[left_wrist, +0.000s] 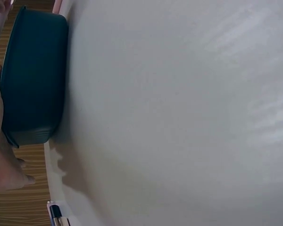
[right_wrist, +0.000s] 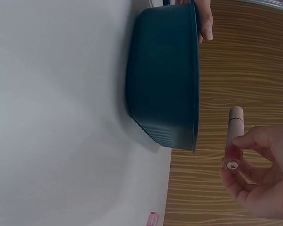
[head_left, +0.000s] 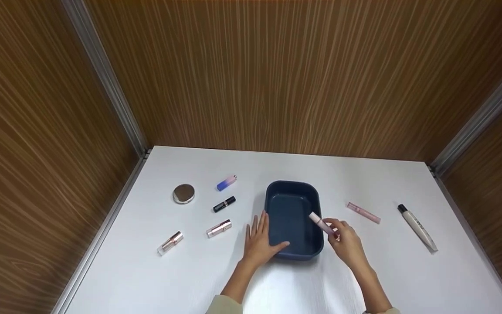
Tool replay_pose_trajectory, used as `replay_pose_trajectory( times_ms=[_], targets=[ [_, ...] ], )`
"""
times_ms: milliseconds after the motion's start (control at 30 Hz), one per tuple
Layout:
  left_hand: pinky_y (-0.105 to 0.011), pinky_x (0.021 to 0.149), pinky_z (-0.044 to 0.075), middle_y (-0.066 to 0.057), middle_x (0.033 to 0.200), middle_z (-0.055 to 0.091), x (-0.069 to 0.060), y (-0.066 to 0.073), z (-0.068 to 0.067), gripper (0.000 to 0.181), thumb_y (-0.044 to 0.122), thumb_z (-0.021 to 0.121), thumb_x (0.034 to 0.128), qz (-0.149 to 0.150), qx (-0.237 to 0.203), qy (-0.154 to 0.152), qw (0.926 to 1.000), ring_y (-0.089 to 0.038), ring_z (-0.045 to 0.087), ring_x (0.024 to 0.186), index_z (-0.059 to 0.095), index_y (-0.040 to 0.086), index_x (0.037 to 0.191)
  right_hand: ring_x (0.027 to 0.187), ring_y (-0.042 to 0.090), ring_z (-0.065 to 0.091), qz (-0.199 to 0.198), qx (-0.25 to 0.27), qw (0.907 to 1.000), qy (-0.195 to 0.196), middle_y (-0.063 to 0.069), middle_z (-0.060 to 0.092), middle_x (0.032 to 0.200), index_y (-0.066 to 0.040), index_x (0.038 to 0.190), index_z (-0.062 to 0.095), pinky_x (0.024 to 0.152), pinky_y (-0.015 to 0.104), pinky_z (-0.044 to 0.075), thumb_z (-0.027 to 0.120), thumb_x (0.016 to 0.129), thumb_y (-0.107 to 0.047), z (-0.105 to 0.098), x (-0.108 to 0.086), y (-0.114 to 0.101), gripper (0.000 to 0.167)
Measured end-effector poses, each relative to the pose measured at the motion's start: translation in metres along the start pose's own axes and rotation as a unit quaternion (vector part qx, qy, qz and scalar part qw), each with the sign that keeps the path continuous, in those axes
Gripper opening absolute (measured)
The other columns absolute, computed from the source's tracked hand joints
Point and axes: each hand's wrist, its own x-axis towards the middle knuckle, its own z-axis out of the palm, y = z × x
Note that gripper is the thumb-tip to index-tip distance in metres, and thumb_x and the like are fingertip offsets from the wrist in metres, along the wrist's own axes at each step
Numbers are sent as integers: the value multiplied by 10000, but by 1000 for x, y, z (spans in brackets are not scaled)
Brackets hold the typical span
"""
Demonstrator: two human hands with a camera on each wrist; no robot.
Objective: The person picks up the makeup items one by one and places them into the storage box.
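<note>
A dark blue rectangular bin (head_left: pixel 298 256) stands on the white table. My left hand (head_left: pixel 257 246) rests on its left rim, fingers straight and spread outside, thumb over the near-left edge. Between thumb and fingers, my right hand (head_left: pixel 348 245) pinches a pink lip gloss tube (head_left: pixel 319 221) above the bin's right rim. In the right wrist view the lip gloss (right_wrist: pixel 234 139) shows a pale cap and a round label on its end. The side wall of the bin (left_wrist: pixel 35 75) fills the left part of the left wrist view.
Left of the bin lie a round compact (head_left: pixel 184 193), a blue-pink tube (head_left: pixel 226 182), a black lipstick (head_left: pixel 224 204) and two rose-gold lipsticks (head_left: pixel 219 228). To the right are a pink tube (head_left: pixel 364 213) and a white squeeze tube (head_left: pixel 418 227). Wood-grain panels (head_left: pixel 251 78) enclose the table.
</note>
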Motion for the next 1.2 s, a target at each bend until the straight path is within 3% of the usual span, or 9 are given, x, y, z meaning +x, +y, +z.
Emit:
replay_pose_trajectory(
  times_ms=[300,667,900,1200],
  targets=[
    [-544,1035,152,-126,1495,192,1,1,2,1014,654,571,745,-15,-106,-33,9999,-367,168,1335,239,-16,1430,671,171,484,-383,-257,9988,-145,41,567,795,-70,1034,646,569,348,388,636,710,143,6,-1,1,388],
    [-554,1030,158,-135,1492,192,1,2,1,1018,650,582,737,-28,-130,8,9999,-370,168,1334,246,-20,1426,655,149,466,-696,-176,9965,-425,9,554,783,-76,996,650,575,341,405,643,707,140,12,1,-1,361],
    [-561,1021,175,-154,1483,207,0,1,-1,1023,669,564,740,1,-100,106,9999,-378,184,1327,256,-32,1419,661,168,466,-795,-211,9949,-580,9,539,767,-83,1000,647,575,349,404,635,713,142,15,2,-2,365],
    [-556,1030,159,-157,1491,181,0,1,0,1028,675,547,750,-28,-149,-9,9999,-371,161,1336,220,-19,1434,676,162,474,-865,-280,9934,-694,7,537,776,-85,1008,649,597,353,425,625,706,148,16,0,-1,382]
  ],
)
